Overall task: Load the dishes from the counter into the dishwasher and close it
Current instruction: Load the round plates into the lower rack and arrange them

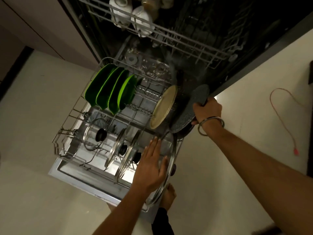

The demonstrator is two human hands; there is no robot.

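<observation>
Speckled grey pan (189, 112) is held on edge at the right end of the lower rack (71, 126), just beside a cream plate (163, 107) stood upright in the tines. Right hand (207, 110), steel bangle (210, 125) at the wrist, is curled round the pan's rim; grip closed on it, probably to steer the pan into a slot.

Large glass lid (166, 168) stands on its rim at the near right corner of the rack. Left hand (152, 167) lies flat against its glass, fingers straight and together, thumb spread toward the rim; a steadying press, it seems, so the lid is kept from tipping while the pan goes in.

Further left: two smaller glass lids (118, 150) upright, another lid (94, 134) with a black knob lying lower. Four green plates (108, 89) are racked at the far left. White cups (130, 14) sit upturned in the upper rack (169, 36).

Dishwasher door (88, 184) is folded down, not yet closed. Desk (254, 82) on the right carries an orange cord (284, 119). A bare foot (168, 195) shows below the door.
</observation>
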